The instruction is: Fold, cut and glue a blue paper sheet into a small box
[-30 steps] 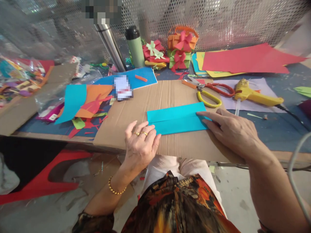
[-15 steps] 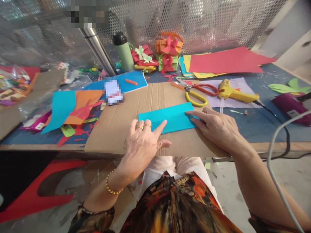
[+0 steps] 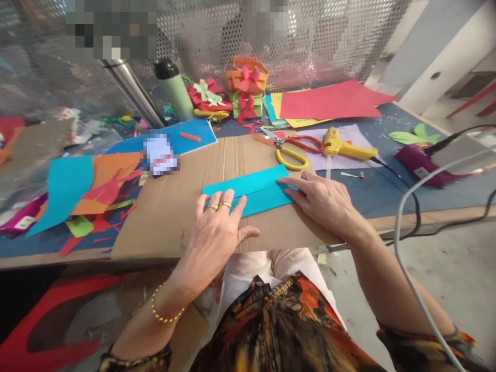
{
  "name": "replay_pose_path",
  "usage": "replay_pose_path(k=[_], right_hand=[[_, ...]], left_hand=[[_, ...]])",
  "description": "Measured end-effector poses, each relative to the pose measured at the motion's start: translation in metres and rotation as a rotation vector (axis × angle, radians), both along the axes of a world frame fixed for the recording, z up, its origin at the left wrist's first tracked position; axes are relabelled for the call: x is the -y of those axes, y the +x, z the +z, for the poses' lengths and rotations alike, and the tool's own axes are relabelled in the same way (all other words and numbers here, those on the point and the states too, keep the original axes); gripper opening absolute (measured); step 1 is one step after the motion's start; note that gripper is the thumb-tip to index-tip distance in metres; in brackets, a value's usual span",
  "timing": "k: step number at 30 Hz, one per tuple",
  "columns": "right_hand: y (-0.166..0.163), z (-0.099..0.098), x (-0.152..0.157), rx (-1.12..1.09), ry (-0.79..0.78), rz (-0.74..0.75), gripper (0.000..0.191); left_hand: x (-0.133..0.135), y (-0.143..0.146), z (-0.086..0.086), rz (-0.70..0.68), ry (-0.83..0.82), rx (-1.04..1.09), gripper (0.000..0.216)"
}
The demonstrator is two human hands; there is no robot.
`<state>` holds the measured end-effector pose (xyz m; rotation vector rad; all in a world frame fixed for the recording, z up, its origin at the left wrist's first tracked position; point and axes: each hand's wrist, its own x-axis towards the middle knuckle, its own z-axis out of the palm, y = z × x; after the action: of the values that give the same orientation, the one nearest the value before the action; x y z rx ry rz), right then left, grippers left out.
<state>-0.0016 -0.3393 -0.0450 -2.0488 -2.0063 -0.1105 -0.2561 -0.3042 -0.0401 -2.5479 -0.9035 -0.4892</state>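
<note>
A folded turquoise paper strip (image 3: 258, 188) lies on a brown cardboard sheet (image 3: 170, 217) at the table's near edge. My left hand (image 3: 215, 227), wearing two gold rings, lies flat with its fingers stretched over the strip's left end. My right hand (image 3: 321, 201) rests on the strip's right end, its fingers extended and the index fingertip pressing along the centre crease. Neither hand grips anything.
Yellow and red scissors (image 3: 292, 150) and a yellow glue gun (image 3: 344, 150) lie just behind the strip. Paper gift boxes (image 3: 246, 90), a green bottle (image 3: 176, 90), red and yellow sheets (image 3: 329, 101) stand further back. Coloured scraps (image 3: 89, 191) cover the left; cables (image 3: 411, 206) hang right.
My left hand slid from the cardboard below the strip up onto its left end. The right hand stayed on the right end. The camera view turned toward the right.
</note>
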Motion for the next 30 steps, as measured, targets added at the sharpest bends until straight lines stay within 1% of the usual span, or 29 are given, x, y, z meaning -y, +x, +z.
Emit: replay_pose_path(k=[3,5,10,15,22,30], right_hand=[[-0.001,0.001,0.000,-0.017,-0.005,-0.019,0.037],[-0.001,0.000,-0.001,-0.039,0.004,-0.032,0.037],[0.000,-0.004,-0.002,-0.075,0.036,-0.039,0.035],[0.002,-0.005,-0.002,-0.091,0.056,-0.022,0.032],[0.000,-0.002,-0.002,-0.105,0.003,-0.048,0.032],[0.001,-0.001,-0.003,-0.104,-0.012,-0.046,0.030]], left_hand=[[-0.006,0.002,-0.009,-0.151,-0.040,0.066,0.082],[-0.008,0.003,-0.014,-0.196,-0.057,0.099,0.082],[-0.011,0.003,-0.016,-0.202,-0.070,0.121,0.080],[-0.009,0.003,-0.017,-0.195,-0.047,0.155,0.083],[-0.007,0.004,-0.018,-0.160,-0.094,0.137,0.065],[-0.008,0.003,-0.021,-0.148,-0.128,0.123,0.066]])
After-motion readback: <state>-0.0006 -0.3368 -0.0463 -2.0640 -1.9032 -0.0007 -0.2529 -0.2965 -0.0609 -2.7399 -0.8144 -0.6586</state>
